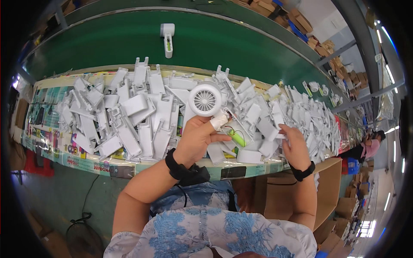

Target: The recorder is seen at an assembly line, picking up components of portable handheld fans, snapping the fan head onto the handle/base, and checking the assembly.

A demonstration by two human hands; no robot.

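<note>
My left hand (194, 139) is closed round a white handheld fan (205, 99), its round slotted grille facing up. White wrapping covers a finger of that hand. Below the fan head the handle lies open, with a bright green battery (236, 137) and thin wires showing. My right hand (296, 148) is at the right part of the pile, thumb and fingers closed on the edge of a white plastic handle cover (267, 130). Around both hands lie many loose white plastic handle covers (137, 105), heaped at different angles.
Beyond the pile runs a green conveyor belt (124, 43), carrying another white fan (168, 41) with a green battery. More fan parts (314, 87) lie at its right. An open cardboard box (329, 189) stands below the table edge at right. Farther right is another person (371, 146).
</note>
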